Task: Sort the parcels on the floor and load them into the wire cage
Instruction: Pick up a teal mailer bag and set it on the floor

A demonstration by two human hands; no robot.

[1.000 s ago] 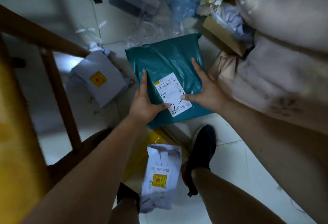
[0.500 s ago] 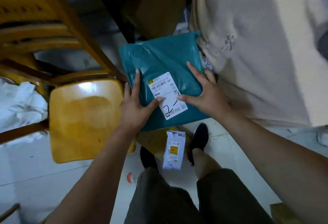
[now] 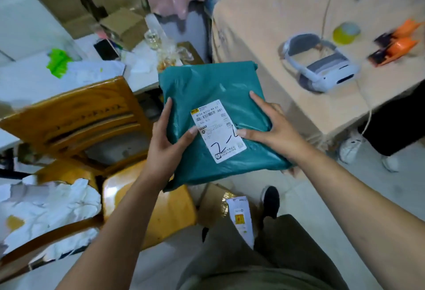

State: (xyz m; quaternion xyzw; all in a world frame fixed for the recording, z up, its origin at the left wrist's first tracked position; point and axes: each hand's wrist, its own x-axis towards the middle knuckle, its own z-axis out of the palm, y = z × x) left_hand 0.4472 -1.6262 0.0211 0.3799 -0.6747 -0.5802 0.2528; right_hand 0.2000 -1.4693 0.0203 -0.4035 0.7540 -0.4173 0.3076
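Left hand, right hand grip teal parcel by wooden chair; draped table beside.

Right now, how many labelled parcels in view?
2: teal parcel held in left hand and right hand; white parcel on the floor beside the black shoe. More may be hidden.

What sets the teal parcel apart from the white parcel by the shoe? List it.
The left hand and right hand hold the teal parcel up; the white parcel lies on the floor. The teal parcel bears a white label with handwriting; the white parcel shows a yellow sticker. Both are soft plastic mailers.
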